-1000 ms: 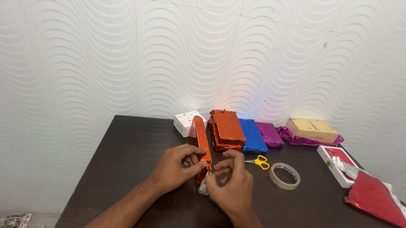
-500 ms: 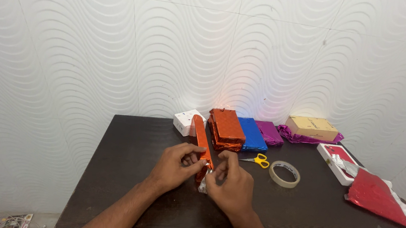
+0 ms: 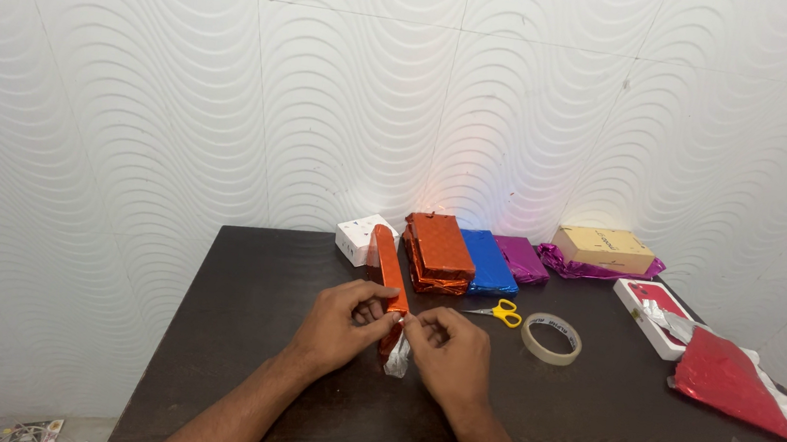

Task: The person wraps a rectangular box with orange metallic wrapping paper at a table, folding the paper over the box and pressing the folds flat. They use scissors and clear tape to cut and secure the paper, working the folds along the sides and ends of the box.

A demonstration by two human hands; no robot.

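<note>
While both hands [image 3: 334, 327] [image 3: 453, 354] pinch the orange-wrapped box [image 3: 390, 279], its near-end foil flap [image 3: 397, 358] below the grip hangs unfolded, unsealed; tape roll [image 3: 553, 339] right.

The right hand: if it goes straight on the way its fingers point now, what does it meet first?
The right hand points left, toward the near end of the orange wrapped box, which it seems to touch already. Just beyond are the fingers of the left hand; depth is unclear.
</note>
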